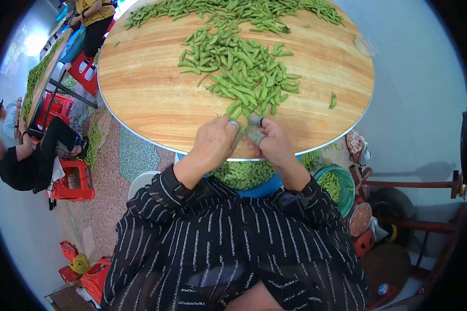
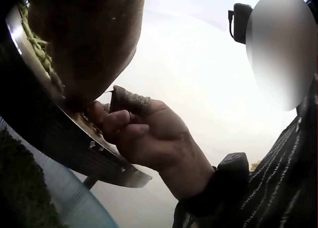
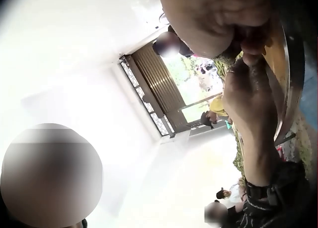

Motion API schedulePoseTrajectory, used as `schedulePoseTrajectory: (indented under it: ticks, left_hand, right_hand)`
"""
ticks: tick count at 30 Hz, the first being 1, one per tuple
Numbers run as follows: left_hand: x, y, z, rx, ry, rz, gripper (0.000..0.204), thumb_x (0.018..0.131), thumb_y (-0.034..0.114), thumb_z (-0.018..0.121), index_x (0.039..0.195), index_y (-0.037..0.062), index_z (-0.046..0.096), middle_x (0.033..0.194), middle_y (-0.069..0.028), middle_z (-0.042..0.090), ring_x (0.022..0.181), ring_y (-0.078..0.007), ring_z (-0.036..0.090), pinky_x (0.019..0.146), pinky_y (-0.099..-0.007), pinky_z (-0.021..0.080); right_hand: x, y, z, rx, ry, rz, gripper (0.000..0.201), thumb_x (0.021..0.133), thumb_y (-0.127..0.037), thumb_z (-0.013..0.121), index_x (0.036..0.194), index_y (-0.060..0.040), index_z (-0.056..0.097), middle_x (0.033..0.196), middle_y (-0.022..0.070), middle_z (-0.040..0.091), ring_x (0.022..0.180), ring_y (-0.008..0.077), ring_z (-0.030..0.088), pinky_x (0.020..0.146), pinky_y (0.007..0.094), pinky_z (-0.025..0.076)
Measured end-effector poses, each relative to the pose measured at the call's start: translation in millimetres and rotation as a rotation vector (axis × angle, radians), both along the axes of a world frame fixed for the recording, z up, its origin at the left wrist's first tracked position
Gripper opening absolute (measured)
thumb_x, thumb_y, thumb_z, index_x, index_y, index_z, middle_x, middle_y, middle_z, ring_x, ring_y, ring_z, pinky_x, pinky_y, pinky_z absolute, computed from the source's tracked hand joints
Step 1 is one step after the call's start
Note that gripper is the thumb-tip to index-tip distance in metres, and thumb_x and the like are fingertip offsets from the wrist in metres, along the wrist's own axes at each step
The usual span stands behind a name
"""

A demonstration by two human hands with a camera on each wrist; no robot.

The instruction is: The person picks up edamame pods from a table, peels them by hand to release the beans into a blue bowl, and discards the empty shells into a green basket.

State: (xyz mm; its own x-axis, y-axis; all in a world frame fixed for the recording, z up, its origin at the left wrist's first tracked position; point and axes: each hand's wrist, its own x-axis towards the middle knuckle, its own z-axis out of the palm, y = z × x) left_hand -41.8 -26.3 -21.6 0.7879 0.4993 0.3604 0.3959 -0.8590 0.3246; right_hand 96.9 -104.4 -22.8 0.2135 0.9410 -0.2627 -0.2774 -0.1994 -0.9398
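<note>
Your left hand (image 1: 213,142) and right hand (image 1: 273,141) curl beside green pods (image 1: 241,65) on the wooden table (image 1: 140,96), their hold unclear. Red stools (image 1: 77,166) stand leftward.

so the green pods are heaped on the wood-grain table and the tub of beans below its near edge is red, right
Not red: the tub is blue, as the head view shows. The green pods are heaped on the wood-grain table.
</note>
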Motion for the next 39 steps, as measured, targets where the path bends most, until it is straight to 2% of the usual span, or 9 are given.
schedulePoseTrajectory:
  ticks: [7, 17, 19, 22, 32, 34, 35, 37, 39]
  left_hand:
    - [-3.3, -3.0, -0.3, -0.076, 0.068, 0.073, 0.015, 0.071, 0.012, 0.058, 0.079, 0.0011, 0.051, 0.078, -0.0162, 0.051, 0.073, -0.0313, 0.054, 0.058, -0.0389, 0.044]
    - [-3.9, -10.4, 9.1, -0.453, -0.059, -0.006, 0.015, 0.077, 0.011, 0.055, 0.085, -0.0012, 0.048, 0.074, -0.0199, 0.055, 0.071, -0.0366, 0.055, 0.059, -0.0411, 0.043]
    - [-5.1, -11.7, 9.7, -0.673, -0.203, -0.089, 0.013, 0.08, 0.001, 0.052, 0.092, -0.0023, 0.046, 0.074, -0.0122, 0.06, 0.065, -0.02, 0.059, 0.057, -0.0285, 0.046]
    - [-6.4, -13.3, 15.5, -0.783, -0.256, -0.15, 0.011, 0.081, -0.002, 0.049, 0.091, -0.0025, 0.045, 0.074, -0.009, 0.06, 0.067, -0.0122, 0.058, 0.058, -0.0247, 0.047]
    - [-7.2, -13.7, 14.1, -0.799, -0.213, -0.134, 0.01, 0.081, -0.001, 0.049, 0.09, -0.0025, 0.045, 0.073, -0.0061, 0.059, 0.065, -0.0097, 0.055, 0.058, -0.0225, 0.045]
    - [-6.4, -16.7, 16.0, -0.954, -0.302, -0.134, 0.017, 0.076, 0.002, 0.054, 0.09, -0.003, 0.046, 0.069, -0.019, 0.056, 0.064, -0.0352, 0.054, 0.055, -0.0336, 0.041]
    - [-6.7, -15.6, 11.7, -0.946, -0.305, -0.134, 0.017, 0.076, 0.002, 0.054, 0.09, -0.003, 0.046, 0.069, -0.019, 0.056, 0.064, -0.0352, 0.054, 0.055, -0.0336, 0.041]
    - [-7.1, -12.3, 2.3, -0.781, -0.234, -0.144, 0.015, 0.079, 0.003, 0.054, 0.09, -0.0016, 0.045, 0.075, -0.0093, 0.059, 0.064, -0.0134, 0.056, 0.055, -0.0248, 0.044]
    - [-7.9, -14.9, 7.0, -0.467, -0.135, -0.104, 0.02, 0.077, 0.008, 0.058, 0.089, -0.0009, 0.045, 0.073, -0.0122, 0.058, 0.064, -0.0196, 0.057, 0.055, -0.0283, 0.044]
  right_hand:
    - [-3.4, -3.9, 1.1, 0.052, -0.184, 0.069, 0.014, 0.077, 0.0, 0.051, 0.09, 0.0005, 0.055, 0.072, 0.0017, 0.056, 0.054, 0.0044, 0.048, 0.042, 0.0174, 0.035]
    - [7.2, -30.7, 12.9, 0.021, 0.073, -0.042, 0.01, 0.083, -0.006, 0.05, 0.087, -0.0013, 0.058, 0.065, -0.0008, 0.054, 0.052, 0.0029, 0.046, 0.043, 0.016, 0.035]
    - [9.9, -30.0, 12.0, 0.058, 0.038, 0.094, 0.011, 0.083, -0.007, 0.049, 0.085, -0.0022, 0.058, 0.063, -0.0015, 0.053, 0.052, 0.0029, 0.047, 0.044, 0.0155, 0.035]
    - [7.4, -28.4, 17.5, 0.09, 0.033, 0.084, 0.011, 0.083, -0.009, 0.05, 0.083, -0.0019, 0.059, 0.062, -0.0004, 0.053, 0.05, 0.0039, 0.044, 0.043, 0.0162, 0.034]
    - [3.8, -28.4, 18.0, 0.105, 0.004, 0.06, 0.007, 0.081, -0.005, 0.05, 0.083, -0.0034, 0.057, 0.065, -0.0019, 0.054, 0.054, 0.0023, 0.045, 0.045, 0.0156, 0.034]
    - [1.3, -28.2, 16.2, 0.082, 0.02, 0.013, 0.007, 0.08, -0.004, 0.051, 0.084, -0.0033, 0.057, 0.067, -0.0017, 0.054, 0.055, 0.0021, 0.046, 0.047, 0.0154, 0.035]
    - [1.6, -27.4, 12.8, 0.09, 0.017, 0.017, 0.007, 0.08, -0.004, 0.051, 0.084, -0.0033, 0.057, 0.067, -0.0017, 0.054, 0.055, 0.0021, 0.046, 0.047, 0.0154, 0.035]
    - [3.0, -25.3, 5.7, 0.111, 0.148, 0.004, 0.006, 0.081, -0.008, 0.053, 0.085, -0.0056, 0.057, 0.067, -0.0016, 0.054, 0.054, 0.0023, 0.046, 0.044, 0.0135, 0.032]
    - [2.4, -24.9, 10.3, 0.12, 0.128, -0.012, 0.006, 0.081, -0.008, 0.052, 0.084, -0.0054, 0.056, 0.068, -0.0016, 0.054, 0.055, 0.0024, 0.046, 0.044, 0.0136, 0.032]
